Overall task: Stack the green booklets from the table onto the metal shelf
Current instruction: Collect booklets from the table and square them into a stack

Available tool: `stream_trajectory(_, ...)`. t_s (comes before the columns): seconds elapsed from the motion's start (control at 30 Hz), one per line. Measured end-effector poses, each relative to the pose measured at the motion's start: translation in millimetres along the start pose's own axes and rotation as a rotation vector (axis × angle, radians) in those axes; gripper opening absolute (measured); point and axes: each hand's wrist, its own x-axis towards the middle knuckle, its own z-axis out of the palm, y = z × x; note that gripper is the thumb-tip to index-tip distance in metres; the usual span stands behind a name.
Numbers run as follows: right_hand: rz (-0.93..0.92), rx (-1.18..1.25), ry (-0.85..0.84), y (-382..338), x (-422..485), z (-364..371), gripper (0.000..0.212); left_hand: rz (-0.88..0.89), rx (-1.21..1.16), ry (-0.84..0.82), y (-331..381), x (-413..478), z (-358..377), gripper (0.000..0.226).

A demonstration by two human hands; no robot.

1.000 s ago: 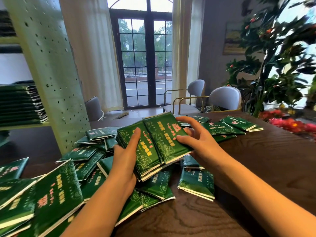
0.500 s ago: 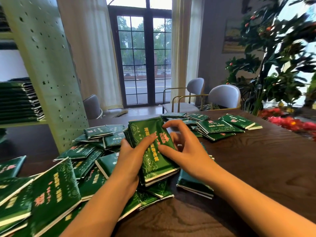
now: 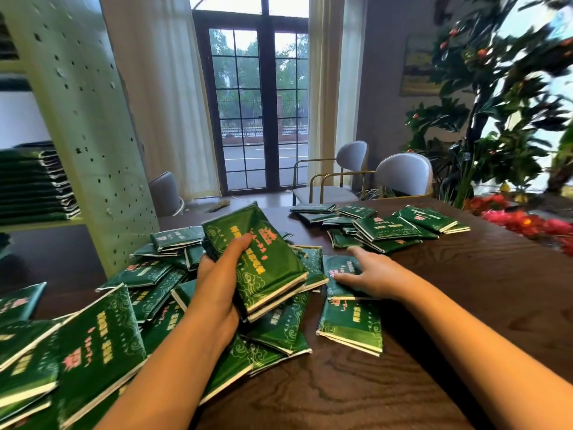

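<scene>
The lower left corner cuts off the nearest loose booklets, and their print is too blurred to read. The metal shelf shows only its perforated upright and part of one board at the left edge. The stack on that board runs out of view.

The left hand grips a bundle of green booklets, tilted up off the heap. The thumb is clamped across the top cover and the other fingers are hidden beneath. The page edges show several booklets in the bundle, but the number cannot be made out.

The right hand reaches to a single booklet lying on the tabletop just right of the bundle. Its fingers are straight and spread, resting on the cover. Whether any fingertip hooks under an edge cannot be seen. This booklet partly covers another one nearer the camera.

More booklets lie in a scattered group farther back on the tabletop, overlapping one another, well apart from both hands.
</scene>
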Motion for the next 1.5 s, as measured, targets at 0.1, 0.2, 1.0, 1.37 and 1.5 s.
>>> stream_trajectory(0.1, -0.037, 0.083, 0.037, -3, -4, -5, 0.094, 0.004, -0.001, 0.007, -1, 0, 0, 0.055)
stream_trajectory(0.2, -0.027, 0.212, 0.056, -5, -7, -9, 0.104, 0.006, 0.0, 0.011, -3, 1, 1, 0.056)
stream_trajectory(1.0, -0.49, 0.993, 0.354, -78, -58, -13, 0.017, 0.365, 0.449, 0.07, -13, -11, 9, 0.121)
stream_trajectory(1.37, -0.464, 1.194, 0.033, -94, -67, -13, 0.036, 0.475, 0.505, 0.04, -13, -25, 20, 0.133)
stream_trajectory(1.5, -0.503, 1.2, 0.002, -93, -73, -14, 0.038, 0.468, 0.54, 0.056, -13, -25, 19, 0.122)
